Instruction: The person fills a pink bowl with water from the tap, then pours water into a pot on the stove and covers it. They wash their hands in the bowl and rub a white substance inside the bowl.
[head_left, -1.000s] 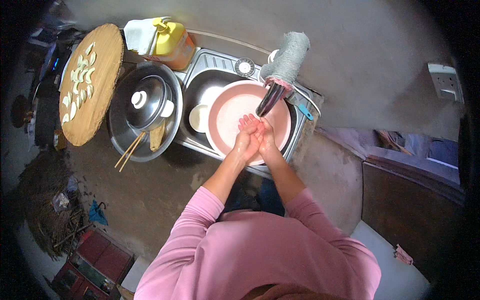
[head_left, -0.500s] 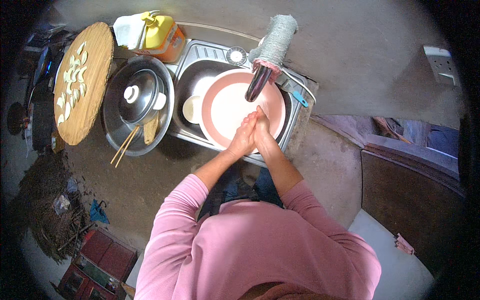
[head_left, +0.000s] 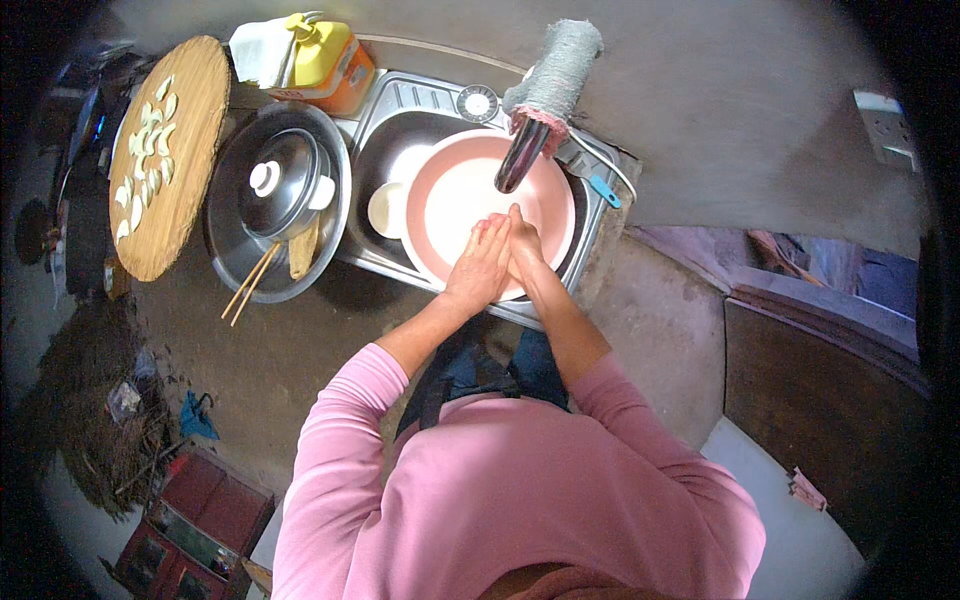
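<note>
Over the near part of a pink basin (head_left: 425, 190), my two wet hands are pressed against each other. My left hand (head_left: 482, 265) lies with its fingers stretched out flat against the right one. My right hand (head_left: 525, 248) is seen from its thumb side, thumb pointing forward; most of its fingers are hidden behind the left. Neither hand shows anything held. Just beyond the fingertips hangs a metal tap (head_left: 522, 157), wrapped in grey-green cloth (head_left: 567, 70). The basin rests in a steel sink (head_left: 375, 155), its inside brightly lit.
Left of the sink, a large metal bowl (head_left: 222, 240) holds a lidded pot (head_left: 285, 180), chopsticks (head_left: 248, 285) and a wooden piece. A round board (head_left: 190, 190) bears dumplings (head_left: 150, 150). Behind stands a yellow-and-orange jug (head_left: 335, 70); a blue-handled tool (head_left: 604, 190) lies at right.
My hands have slid against each other: the left fingers now lie straighter and flatter. Both hands sit slightly nearer my body relative to the tap. The view has shifted a little.
</note>
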